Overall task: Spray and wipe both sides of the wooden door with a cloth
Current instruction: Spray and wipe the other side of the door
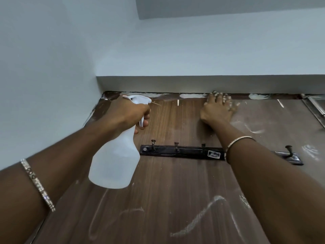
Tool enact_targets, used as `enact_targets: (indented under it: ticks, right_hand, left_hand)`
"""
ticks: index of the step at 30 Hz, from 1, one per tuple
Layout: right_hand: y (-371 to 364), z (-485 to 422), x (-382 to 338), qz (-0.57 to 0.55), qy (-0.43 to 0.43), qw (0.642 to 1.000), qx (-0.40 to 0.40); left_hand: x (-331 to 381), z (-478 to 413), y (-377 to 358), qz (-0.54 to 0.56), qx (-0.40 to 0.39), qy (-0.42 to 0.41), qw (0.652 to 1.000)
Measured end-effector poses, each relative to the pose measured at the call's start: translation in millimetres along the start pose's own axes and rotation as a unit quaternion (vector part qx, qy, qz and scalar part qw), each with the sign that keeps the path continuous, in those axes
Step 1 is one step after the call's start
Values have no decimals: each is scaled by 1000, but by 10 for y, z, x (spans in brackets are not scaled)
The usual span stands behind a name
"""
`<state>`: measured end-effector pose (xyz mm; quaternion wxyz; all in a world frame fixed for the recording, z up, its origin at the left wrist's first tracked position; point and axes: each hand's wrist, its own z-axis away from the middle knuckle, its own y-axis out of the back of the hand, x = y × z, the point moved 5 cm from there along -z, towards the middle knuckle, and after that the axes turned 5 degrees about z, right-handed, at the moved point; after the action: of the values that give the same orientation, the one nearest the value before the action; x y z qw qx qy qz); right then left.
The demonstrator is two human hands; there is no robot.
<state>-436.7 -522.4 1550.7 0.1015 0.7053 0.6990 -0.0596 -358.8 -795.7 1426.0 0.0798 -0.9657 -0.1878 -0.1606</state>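
Note:
The brown wooden door (175, 199) fills the lower view, streaked with white smears and wet marks. My left hand (131, 111) grips the neck of a translucent white spray bottle (116, 161), a finger on the trigger and the nozzle aimed at the upper door. A fine mist shows just in front of the nozzle. My right hand (217, 110) lies flat on the door just under its top edge, fingers spread, with whitish specks on the fingertips. No cloth is visible under or around it.
A black hook rail (177, 152) with several hooks is screwed across the door below my hands. The door frame's top (193, 95) carries white paint patches. Pale blue walls (44, 85) close in at left and above. A metal fitting (314, 106) sits at the upper right.

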Motion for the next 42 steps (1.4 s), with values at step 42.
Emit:
enact_targets:
  ticks: [42]
  right_hand:
    - [24,-260,161,48,105,993,-36]
  left_hand:
    - [69,290,-513,14,54,11,998]
